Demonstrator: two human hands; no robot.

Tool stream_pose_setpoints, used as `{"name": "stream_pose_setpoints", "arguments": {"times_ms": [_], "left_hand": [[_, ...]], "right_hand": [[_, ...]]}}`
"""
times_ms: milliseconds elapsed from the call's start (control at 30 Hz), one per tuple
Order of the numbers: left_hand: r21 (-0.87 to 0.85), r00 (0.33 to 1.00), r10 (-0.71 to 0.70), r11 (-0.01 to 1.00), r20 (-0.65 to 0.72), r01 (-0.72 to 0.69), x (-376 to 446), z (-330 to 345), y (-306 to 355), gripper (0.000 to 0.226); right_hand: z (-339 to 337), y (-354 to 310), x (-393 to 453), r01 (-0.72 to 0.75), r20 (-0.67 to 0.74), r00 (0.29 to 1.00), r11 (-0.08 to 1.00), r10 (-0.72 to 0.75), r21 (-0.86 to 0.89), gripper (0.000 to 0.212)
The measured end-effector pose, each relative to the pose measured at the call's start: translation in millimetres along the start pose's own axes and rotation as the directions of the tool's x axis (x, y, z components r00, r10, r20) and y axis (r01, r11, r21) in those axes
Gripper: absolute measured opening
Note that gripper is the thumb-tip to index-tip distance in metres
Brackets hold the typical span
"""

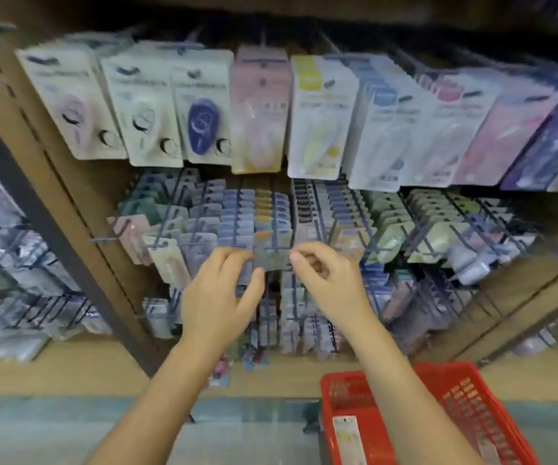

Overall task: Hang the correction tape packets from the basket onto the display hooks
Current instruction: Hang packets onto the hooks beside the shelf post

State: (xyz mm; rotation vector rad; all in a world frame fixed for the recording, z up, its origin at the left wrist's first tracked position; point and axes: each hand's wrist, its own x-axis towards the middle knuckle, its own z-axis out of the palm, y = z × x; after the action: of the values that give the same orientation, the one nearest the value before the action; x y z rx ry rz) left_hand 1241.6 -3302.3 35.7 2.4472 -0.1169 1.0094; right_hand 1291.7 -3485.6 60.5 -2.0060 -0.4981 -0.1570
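Note:
Both my hands are up at the middle row of display hooks. Between them hangs a blurred correction tape packet [272, 258] at the front of a blue hook [274, 226]. My left hand [220, 293] pinches its left edge with fingers and thumb. My right hand [324, 280] has curled fingers on its right edge. Below right, the red basket [465, 401] stands on the floor with one white packet [348, 437] lying in it, my right forearm crossing above it.
The wooden display carries three rows of hooks filled with packets: large cards [261, 109] on top, smaller ones in the middle and lower rows. A wooden upright [53, 203] divides off a left bay. A wooden base ledge [69, 374] runs above the pale floor.

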Motion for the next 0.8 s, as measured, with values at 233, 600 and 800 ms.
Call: {"name": "stream_pose_setpoints", "arguments": {"times_ms": [233, 600, 800], "left_hand": [[0.111, 0.642, -0.296, 0.943, 0.707, 0.313, -214.5, 208.6, 21.2, 0.076], [0.107, 0.618, -0.493, 0.826, 0.612, 0.554, -358.4, 309.8, 68.7, 0.094], [0.039, 0.647, -0.473, 0.823, 0.598, 0.566, -357.0, 301.4, 66.1, 0.091]], "right_hand": [[-25.1, 269.0, -141.4, -0.608, -0.016, 0.791, 0.784, 0.611, -0.121, 0.02], [27.8, 517.7, -251.5, -0.806, 0.329, 0.379, 0.483, 0.865, -0.342, 0.052], [78.8, 523.5, -259.8, -0.925, 0.32, 0.34, 0.376, 0.884, -0.055, 0.022]]}}
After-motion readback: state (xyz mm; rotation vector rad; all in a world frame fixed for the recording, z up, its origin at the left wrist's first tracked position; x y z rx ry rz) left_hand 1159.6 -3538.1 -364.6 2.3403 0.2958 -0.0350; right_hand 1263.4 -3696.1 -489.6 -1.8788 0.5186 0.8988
